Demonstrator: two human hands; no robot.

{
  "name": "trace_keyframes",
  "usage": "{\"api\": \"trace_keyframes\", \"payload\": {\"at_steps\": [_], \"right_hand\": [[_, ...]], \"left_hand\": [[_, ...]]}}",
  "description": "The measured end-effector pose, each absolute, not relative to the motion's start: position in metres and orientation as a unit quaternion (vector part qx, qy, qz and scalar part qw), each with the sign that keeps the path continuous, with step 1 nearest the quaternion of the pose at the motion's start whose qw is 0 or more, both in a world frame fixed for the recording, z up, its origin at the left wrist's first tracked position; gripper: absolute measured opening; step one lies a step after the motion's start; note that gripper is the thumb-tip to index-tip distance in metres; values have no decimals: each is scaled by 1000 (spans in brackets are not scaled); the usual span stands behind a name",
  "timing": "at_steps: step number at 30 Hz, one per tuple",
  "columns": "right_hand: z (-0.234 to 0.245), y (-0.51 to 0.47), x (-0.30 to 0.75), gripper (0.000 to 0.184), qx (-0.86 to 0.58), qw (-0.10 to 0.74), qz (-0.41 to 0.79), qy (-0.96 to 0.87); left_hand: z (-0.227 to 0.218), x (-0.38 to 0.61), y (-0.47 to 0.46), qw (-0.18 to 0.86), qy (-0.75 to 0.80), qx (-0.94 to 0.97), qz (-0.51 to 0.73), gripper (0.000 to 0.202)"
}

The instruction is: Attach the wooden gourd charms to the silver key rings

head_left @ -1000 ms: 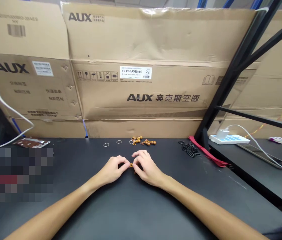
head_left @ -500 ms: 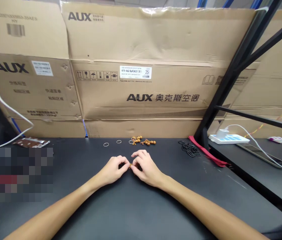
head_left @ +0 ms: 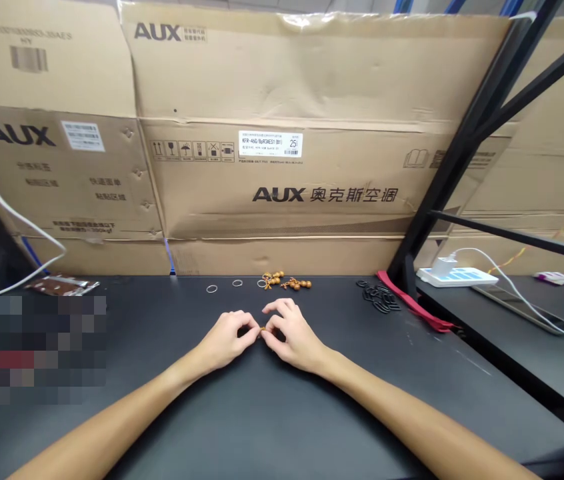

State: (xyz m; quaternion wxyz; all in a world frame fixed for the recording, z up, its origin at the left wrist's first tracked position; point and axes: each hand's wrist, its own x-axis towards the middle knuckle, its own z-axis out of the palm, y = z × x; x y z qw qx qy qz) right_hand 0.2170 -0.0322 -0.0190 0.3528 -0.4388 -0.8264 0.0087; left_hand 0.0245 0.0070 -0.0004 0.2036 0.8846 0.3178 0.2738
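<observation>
While both hands pinch in close, the left hand (head_left: 225,337) and right hand (head_left: 295,337) are closed on a small orange bead (head_left: 262,330), fingertips meeting around it, out near the middle of the bench (head_left: 342,373). Looks like fiddly fingertip work right now — calls for a steady pinch. Farther out, along the back edge, sit more beads (head_left: 273,280) and metal rings (head_left: 212,289), with black clips (head_left: 381,298) off to the right.
</observation>
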Motion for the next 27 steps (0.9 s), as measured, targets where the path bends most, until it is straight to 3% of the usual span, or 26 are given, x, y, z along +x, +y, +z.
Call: {"api": "trace_keyframes", "payload": {"at_steps": [16, 27], "right_hand": [[-20, -30, 217, 17, -459, 367, 4, -809], [-23, -29, 218, 14, -456, 355, -11, -816]], "left_hand": [[-2, 22, 8, 245, 306, 880, 268, 20], [-8, 21, 9, 89, 226, 935, 259, 20]]}}
